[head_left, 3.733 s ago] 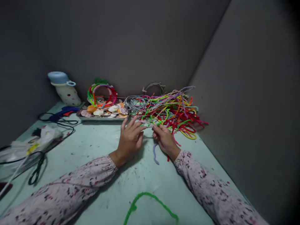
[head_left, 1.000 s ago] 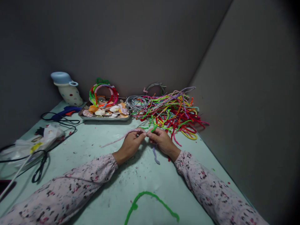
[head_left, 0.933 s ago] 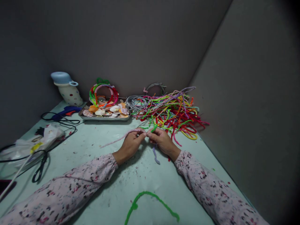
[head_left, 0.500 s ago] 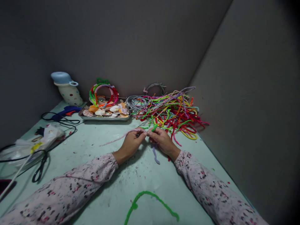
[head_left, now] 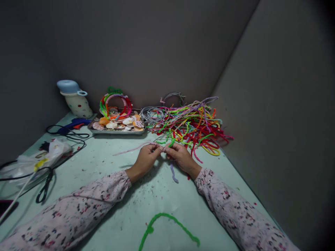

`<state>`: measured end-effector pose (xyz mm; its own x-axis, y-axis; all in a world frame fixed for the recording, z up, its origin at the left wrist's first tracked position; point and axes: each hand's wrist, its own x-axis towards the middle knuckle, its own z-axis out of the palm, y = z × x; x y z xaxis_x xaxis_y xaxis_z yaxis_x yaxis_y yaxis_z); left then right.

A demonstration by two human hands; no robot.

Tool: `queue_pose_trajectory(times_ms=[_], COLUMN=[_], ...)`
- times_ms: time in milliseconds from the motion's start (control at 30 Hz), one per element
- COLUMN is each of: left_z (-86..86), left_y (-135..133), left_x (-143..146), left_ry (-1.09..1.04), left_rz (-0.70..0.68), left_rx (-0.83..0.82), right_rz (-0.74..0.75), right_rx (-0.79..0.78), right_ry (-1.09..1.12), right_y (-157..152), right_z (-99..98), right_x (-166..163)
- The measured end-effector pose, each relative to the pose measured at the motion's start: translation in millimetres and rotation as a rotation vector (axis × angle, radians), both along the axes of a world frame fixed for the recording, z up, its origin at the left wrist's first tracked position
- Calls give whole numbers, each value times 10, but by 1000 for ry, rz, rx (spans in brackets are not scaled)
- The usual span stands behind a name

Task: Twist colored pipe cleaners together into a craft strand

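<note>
My left hand (head_left: 146, 158) is closed, thumb and fingers pinching a pale pink pipe cleaner (head_left: 131, 150) whose free end trails out to the left. Touching it at the fingertips, my right hand (head_left: 181, 158) is closed too, around a piece with a green pipe cleaner (head_left: 172, 142) that sticks up above the fingers. A lilac pipe cleaner end (head_left: 173, 173) hangs below the right hand. The join between the two hands is hidden by the fingertips. Nearer to me on the table lies a bent green pipe cleaner (head_left: 163, 215).
Behind my hands is a heap of coloured pipe cleaners (head_left: 196, 122) beside coiled grey wire (head_left: 154, 115). A metal tray (head_left: 117, 132) holds shells and colourful rings (head_left: 128, 108). To the left are a bottle (head_left: 75, 101), black cables (head_left: 47, 184) and a plastic bag (head_left: 56, 150).
The pink pipe cleaner's loose end has swung slightly upward and to the right as my left hand's fingers shifted a little. My right hand stays nearly in place.
</note>
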<state>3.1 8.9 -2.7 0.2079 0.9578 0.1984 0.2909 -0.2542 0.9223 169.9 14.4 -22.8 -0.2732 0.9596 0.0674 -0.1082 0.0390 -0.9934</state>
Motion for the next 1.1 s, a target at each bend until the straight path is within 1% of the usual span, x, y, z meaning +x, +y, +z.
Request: queue_pose_trajectory(times_ms=[467,567,700,767,833,933,1100], left_z=[-76,-49,6,17,13,-2,3], left_y=[38,25,-8,-15,-12,-5,-28], left_x=[9,16,19,18,18,21,26], left_ry=[-21,-17,-50,-50,-32,-22,-26], left_rz=[-3,0,-46,-28,21,69,72], left_rx=[-21,-27,15,73,107,82,77], right_rz=[1,4,2,1,-10,-22,-42], right_rx=[34,7,-47,-76,-96,-110,-111], right_ry=[-76,-21,120,175,202,226,277], right_y=[11,17,31,32,30,26,40], right_z=[-15,-26,-28,-18,-6,9,7], right_x=[22,13,5,5,4,4,9])
